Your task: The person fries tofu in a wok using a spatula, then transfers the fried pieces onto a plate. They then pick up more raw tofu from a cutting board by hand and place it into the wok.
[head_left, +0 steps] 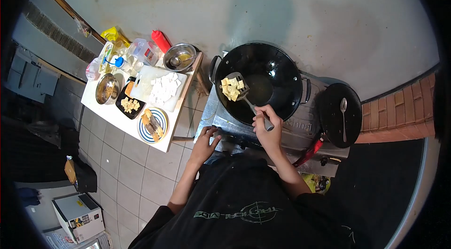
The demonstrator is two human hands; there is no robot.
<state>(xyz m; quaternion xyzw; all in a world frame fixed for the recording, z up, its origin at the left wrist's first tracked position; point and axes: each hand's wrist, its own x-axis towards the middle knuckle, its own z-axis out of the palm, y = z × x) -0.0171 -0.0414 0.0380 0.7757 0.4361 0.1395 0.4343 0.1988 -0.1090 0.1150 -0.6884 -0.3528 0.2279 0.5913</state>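
My right hand (268,126) is wrapped around the handle of a slotted spatula (247,99). Pale yellow cubes, like tofu (230,88), are heaped on its blade, over the left side of a black wok (263,68). The wok sits on the left side of a metal gas stove (225,124), with a shiny pool of liquid in its bottom. My left hand (205,144) is at the stove's front left corner, fingers spread and thumb apart, with nothing visible in it.
A black pan (331,117) with a red handle holds a spoon (344,112) on the right. The left table bears a white cutting board (142,86) with white pieces, a black tray (123,108) of cubes, a striped plate (165,124) of food, metal bowls (180,51) and a red bottle (160,40).
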